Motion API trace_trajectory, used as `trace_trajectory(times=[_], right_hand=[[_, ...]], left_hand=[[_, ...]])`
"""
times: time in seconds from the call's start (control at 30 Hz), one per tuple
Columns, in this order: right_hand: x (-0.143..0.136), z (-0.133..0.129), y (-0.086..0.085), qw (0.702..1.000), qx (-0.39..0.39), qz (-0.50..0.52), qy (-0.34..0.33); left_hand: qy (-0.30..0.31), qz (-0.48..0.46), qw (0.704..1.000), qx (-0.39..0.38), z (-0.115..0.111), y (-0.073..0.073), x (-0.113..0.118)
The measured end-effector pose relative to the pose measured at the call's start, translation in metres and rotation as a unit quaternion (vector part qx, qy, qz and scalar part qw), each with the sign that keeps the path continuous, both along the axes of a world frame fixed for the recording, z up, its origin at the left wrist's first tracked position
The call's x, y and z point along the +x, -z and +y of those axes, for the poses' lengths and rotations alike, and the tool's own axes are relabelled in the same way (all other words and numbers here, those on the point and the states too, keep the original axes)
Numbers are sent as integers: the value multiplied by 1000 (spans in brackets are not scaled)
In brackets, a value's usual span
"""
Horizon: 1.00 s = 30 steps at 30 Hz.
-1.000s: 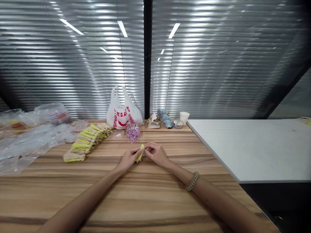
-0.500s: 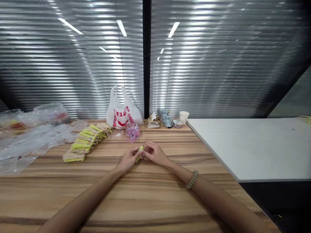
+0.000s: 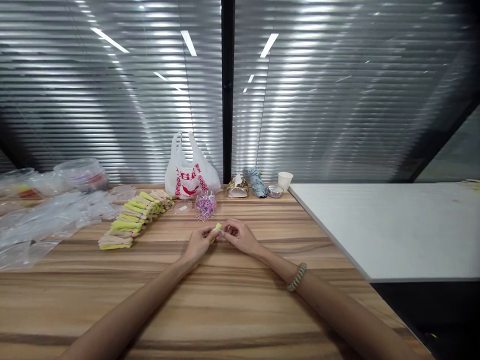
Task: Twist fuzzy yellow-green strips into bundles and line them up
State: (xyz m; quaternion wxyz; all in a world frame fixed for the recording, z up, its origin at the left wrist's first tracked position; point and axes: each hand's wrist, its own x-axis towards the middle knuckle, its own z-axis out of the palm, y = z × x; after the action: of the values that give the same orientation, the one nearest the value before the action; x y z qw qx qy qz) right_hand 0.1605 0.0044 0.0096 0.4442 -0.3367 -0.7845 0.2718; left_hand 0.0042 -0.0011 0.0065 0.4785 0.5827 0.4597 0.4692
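Note:
My left hand [image 3: 200, 244] is closed on a small yellow bundle [image 3: 218, 227] of soft-looking material, whose top shows above the fingertips. My right hand [image 3: 240, 237] pinches right beside it, fingertips close together; what lies between them is too small and hidden to make out. Just beyond the hands is a small clear container of pink, purple and white twisted strips [image 3: 205, 206]. A slanting row of tied yellow and beige bundles [image 3: 129, 220] lies to the left, similar in colour to the held one.
Clear plastic bags and tubs [image 3: 56, 215] cover the left side. At the back stand a white carrier bag [image 3: 191, 175], a gold packet [image 3: 237, 187], a grey-blue crumpled pouch [image 3: 257, 183] and a paper cup [image 3: 285, 180]. A white table [image 3: 393, 230] adjoins on the right.
Both hands stay in nearly the same place. The yellow bundle has tilted or shifted slightly in the left hand, with less of its lower end showing.

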Motion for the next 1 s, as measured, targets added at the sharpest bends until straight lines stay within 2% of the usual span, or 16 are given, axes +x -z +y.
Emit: trace_trajectory(times=[0.37, 0.77, 1.0], right_hand=[[1, 1, 2, 1000, 26, 2, -2], [2, 0, -1, 999, 8, 26, 26], [2, 0, -1, 999, 15, 34, 34]], left_hand=[[50, -50, 997, 1, -1, 1, 0], [118, -175, 975, -71, -3, -4, 2], [75, -160, 983, -55, -1, -1, 2]])
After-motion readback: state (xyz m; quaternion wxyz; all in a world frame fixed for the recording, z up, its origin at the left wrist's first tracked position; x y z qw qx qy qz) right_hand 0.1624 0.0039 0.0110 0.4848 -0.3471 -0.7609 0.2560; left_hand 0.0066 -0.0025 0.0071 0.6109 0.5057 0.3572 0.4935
